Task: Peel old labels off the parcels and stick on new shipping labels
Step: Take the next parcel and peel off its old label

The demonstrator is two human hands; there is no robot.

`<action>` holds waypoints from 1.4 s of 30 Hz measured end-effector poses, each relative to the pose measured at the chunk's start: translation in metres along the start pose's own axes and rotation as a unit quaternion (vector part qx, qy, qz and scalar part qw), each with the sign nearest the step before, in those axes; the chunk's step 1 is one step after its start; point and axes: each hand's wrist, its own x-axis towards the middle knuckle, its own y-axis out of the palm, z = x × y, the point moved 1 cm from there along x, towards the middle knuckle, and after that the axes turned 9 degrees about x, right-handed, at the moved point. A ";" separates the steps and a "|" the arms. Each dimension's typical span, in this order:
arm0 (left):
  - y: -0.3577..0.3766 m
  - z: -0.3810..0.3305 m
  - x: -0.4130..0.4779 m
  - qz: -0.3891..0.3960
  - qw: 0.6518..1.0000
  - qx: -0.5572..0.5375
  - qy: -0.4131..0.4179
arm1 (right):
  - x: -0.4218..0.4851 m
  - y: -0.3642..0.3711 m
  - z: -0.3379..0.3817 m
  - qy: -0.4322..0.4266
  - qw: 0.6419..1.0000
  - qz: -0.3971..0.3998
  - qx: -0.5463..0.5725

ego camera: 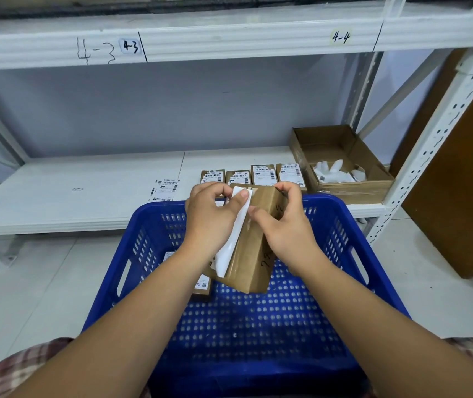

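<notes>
pinching one label (233,234), left hand (209,219); right hand (287,228) grips one parcel (258,254).

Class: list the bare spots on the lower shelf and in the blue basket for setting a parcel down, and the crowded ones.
Lower shelf: bare left of the loose label sheet. Blue basket: near half of its floor bare. Crowded: the shelf's right end, with the parcel row and open carton.

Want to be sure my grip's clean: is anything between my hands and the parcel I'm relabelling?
Nothing visible. The left hand pinches the white label lying against the cardboard parcel; the right hand grips it directly.
</notes>
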 end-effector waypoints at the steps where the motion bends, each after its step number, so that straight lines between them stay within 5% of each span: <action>1: 0.000 0.001 0.001 0.005 1.000 0.004 0.002 | 0.000 0.000 0.000 0.004 1.000 0.000 0.004; 12: -0.001 0.001 -0.001 0.034 0.996 -0.054 -0.059 | 0.001 0.004 -0.008 0.077 0.993 -0.002 0.087; 26: -0.006 -0.003 0.000 0.024 0.989 -0.124 -0.075 | 0.004 0.000 -0.005 0.044 0.994 -0.006 0.097; 34: -0.002 0.000 -0.002 0.026 0.995 -0.068 -0.067 | 0.004 0.001 -0.003 0.112 0.987 -0.012 0.110; 38: -0.001 -0.001 -0.009 0.078 0.995 0.057 0.030 | 0.013 -0.013 -0.001 0.222 0.969 0.016 0.104; 42: -0.006 -0.008 -0.014 0.153 0.950 0.177 0.207 | 0.014 -0.021 0.000 0.246 0.964 0.063 0.084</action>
